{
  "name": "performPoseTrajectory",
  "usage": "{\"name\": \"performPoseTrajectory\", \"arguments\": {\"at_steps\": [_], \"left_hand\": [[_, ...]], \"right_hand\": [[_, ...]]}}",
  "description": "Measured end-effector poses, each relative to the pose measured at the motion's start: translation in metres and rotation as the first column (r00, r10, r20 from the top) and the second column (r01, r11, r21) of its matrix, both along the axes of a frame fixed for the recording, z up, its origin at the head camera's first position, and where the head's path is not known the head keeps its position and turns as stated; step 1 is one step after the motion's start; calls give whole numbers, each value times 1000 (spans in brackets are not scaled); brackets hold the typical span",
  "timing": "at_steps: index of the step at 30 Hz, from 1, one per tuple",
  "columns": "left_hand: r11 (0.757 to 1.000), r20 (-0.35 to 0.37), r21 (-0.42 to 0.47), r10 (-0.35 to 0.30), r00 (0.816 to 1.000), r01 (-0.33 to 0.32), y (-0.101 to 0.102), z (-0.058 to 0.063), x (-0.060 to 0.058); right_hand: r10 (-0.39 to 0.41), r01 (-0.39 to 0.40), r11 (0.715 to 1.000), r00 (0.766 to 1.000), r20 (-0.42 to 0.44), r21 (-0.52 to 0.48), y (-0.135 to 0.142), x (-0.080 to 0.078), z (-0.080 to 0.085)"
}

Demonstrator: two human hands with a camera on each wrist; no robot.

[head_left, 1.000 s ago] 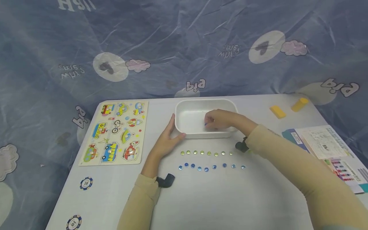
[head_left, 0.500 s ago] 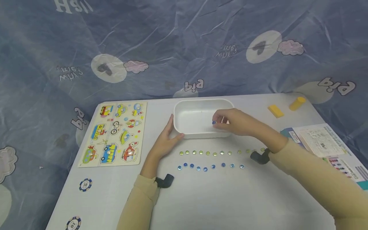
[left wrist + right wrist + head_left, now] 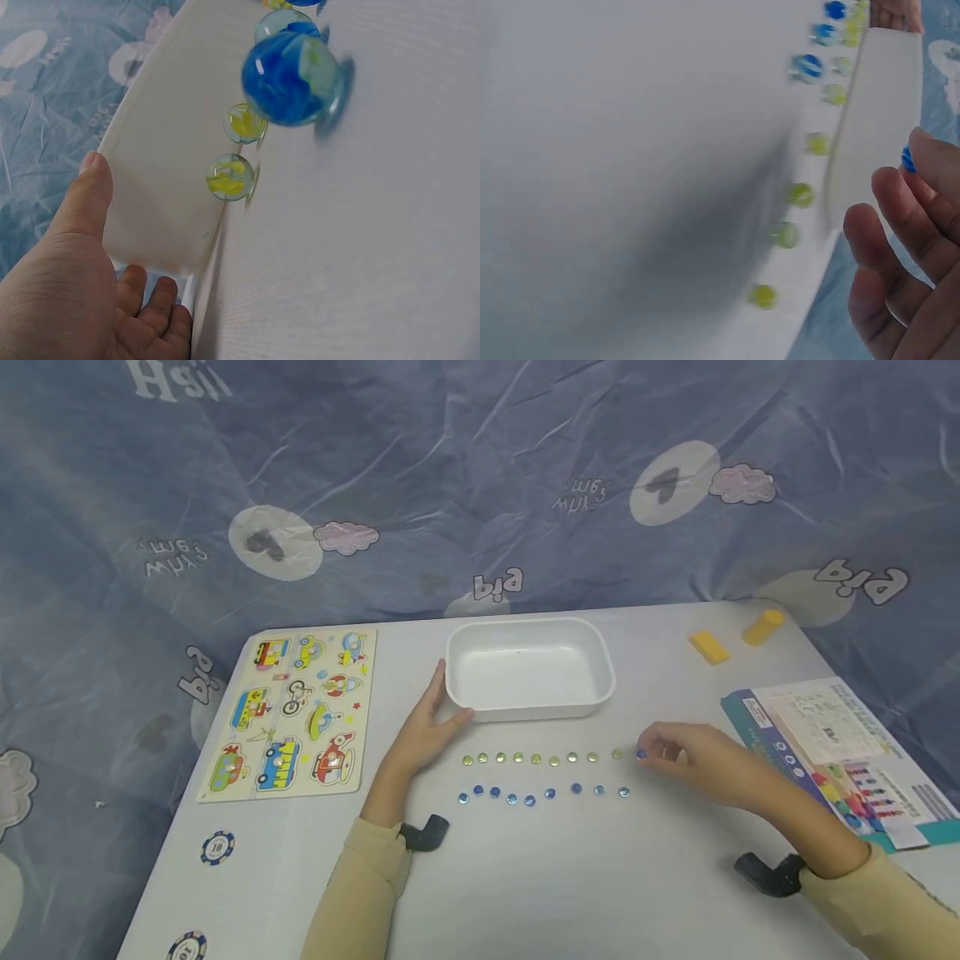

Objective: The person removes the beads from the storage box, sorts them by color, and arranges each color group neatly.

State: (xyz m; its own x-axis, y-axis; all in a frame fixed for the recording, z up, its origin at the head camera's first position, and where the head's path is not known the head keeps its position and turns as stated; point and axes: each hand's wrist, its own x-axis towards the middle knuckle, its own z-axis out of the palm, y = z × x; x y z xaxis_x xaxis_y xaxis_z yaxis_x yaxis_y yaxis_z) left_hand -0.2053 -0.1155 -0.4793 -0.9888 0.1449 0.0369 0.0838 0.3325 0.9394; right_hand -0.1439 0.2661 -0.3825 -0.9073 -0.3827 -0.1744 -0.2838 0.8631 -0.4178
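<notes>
In the head view my right hand (image 3: 693,760) pinches a blue marble (image 3: 641,754) between thumb and fingertip, right of the marble rows. The right wrist view shows that blue marble (image 3: 908,159) partly covered by the thumb. My left hand (image 3: 420,735) touches the left front corner of a white plastic bin (image 3: 532,712), thumb at the front and fingers straight along the side. Before the bin runs a row of clear glass marbles with yellow swirls (image 3: 536,759); its right end is hidden by my right hand. Closer to me lies a wavy row of blue-swirled marbles (image 3: 530,801).
A wooden vehicle puzzle board (image 3: 288,714) lies at the left, with a poker chip (image 3: 217,848) and another (image 3: 187,946) below it. At the right are a yellow block (image 3: 709,647), a yellow cylinder (image 3: 763,627) and a printed box (image 3: 847,752). A patterned blue cloth (image 3: 450,485) hangs behind.
My right hand has come out of the bin with the blue marble and moved right and toward me, over the table by the yellow row. The left hand stays at the bin.
</notes>
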Motion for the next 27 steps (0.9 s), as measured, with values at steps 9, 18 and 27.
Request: {"name": "performPoseTrajectory", "arguments": {"at_steps": [9, 18, 27], "left_hand": [[1000, 7, -9, 8, 1000, -8, -5, -2, 0], [1000, 6, -8, 11, 1000, -11, -5, -1, 0], [1000, 6, -2, 6, 1000, -6, -6, -1, 0]], "right_hand": [[-57, 57, 998, 996, 64, 4, 11, 14, -32], [-70, 68, 996, 997, 25, 66, 6, 14, -44], [-101, 100, 992, 995, 12, 74, 5, 18, -49]]}}
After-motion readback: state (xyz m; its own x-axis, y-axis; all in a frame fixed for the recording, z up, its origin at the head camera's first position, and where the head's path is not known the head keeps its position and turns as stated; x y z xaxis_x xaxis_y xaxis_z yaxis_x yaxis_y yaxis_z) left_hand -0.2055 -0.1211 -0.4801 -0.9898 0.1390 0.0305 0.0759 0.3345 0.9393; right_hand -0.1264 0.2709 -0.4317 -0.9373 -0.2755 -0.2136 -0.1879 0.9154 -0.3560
